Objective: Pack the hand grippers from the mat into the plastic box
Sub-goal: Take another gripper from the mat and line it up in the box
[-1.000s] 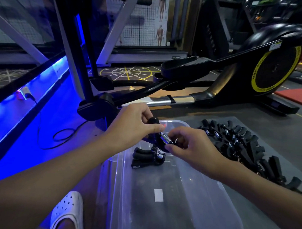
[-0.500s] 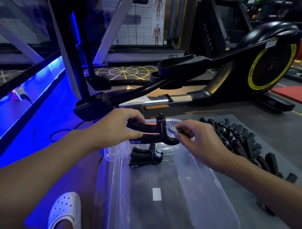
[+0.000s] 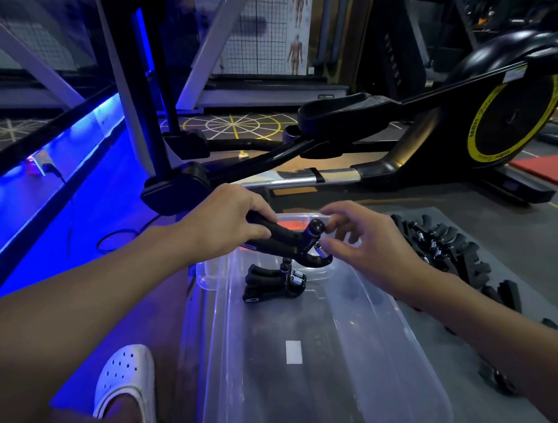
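Observation:
My left hand (image 3: pixel 228 220) grips the handles of a black hand gripper (image 3: pixel 297 243), holding it level above the far end of the clear plastic box (image 3: pixel 403 336). My right hand (image 3: pixel 369 246) hovers just right of the gripper's spring end, fingers spread and loosely bent, holding nothing. Inside the box lie one or two black hand grippers (image 3: pixel 273 284) stacked together at its far end. Several more hand grippers (image 3: pixel 453 249) are piled on the grey mat (image 3: pixel 523 239) to the right of the box.
A black and yellow elliptical trainer (image 3: pixel 464 123) stands behind the box and mat. A black machine foot (image 3: pixel 174 188) sits at the far left. My white perforated shoe (image 3: pixel 124 380) is left of the box. A blue-lit ledge runs along the left.
My right hand has let go of the gripper's spring end and opened. My left hand has turned the gripper and keeps holding it over the box.

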A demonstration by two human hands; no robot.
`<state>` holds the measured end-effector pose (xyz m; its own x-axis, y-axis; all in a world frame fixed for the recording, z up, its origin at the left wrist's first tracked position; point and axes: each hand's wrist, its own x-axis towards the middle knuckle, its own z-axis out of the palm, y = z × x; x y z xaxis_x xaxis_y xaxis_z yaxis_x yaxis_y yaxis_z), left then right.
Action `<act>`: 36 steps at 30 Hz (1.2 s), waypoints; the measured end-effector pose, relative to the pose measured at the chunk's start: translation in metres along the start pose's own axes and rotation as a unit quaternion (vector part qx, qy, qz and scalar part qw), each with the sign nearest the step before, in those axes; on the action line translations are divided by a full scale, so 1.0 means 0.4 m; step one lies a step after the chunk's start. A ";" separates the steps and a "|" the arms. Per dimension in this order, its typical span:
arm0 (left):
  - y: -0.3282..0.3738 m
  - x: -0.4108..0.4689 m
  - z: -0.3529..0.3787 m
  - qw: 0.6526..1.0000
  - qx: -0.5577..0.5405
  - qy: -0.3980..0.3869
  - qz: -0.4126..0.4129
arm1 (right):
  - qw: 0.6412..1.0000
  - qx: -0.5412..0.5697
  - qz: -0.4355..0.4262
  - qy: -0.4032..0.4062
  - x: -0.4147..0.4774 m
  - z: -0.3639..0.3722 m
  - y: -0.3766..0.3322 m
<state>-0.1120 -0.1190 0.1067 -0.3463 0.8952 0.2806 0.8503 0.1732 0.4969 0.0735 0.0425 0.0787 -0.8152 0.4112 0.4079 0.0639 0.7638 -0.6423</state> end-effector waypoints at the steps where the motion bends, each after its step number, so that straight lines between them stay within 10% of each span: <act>1: 0.000 0.000 0.004 1.000 -0.003 -0.002 -0.005 | 1.000 -0.008 -0.004 -0.007 0.002 0.004 -0.003; 25: -0.094 -0.021 0.027 0.997 0.057 -0.055 0.013 | 0.994 -0.057 0.077 -0.046 0.052 0.106 0.091; 36: -0.199 -0.057 0.026 0.969 0.145 -0.197 -0.031 | 0.977 -0.106 0.146 -0.114 0.046 0.240 0.232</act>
<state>-0.1678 -0.1487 0.0521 -0.2699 0.9569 -0.1068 0.9282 0.2881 0.2353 0.0092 0.0732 -0.0358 -0.8497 0.5241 0.0572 0.4109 0.7263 -0.5511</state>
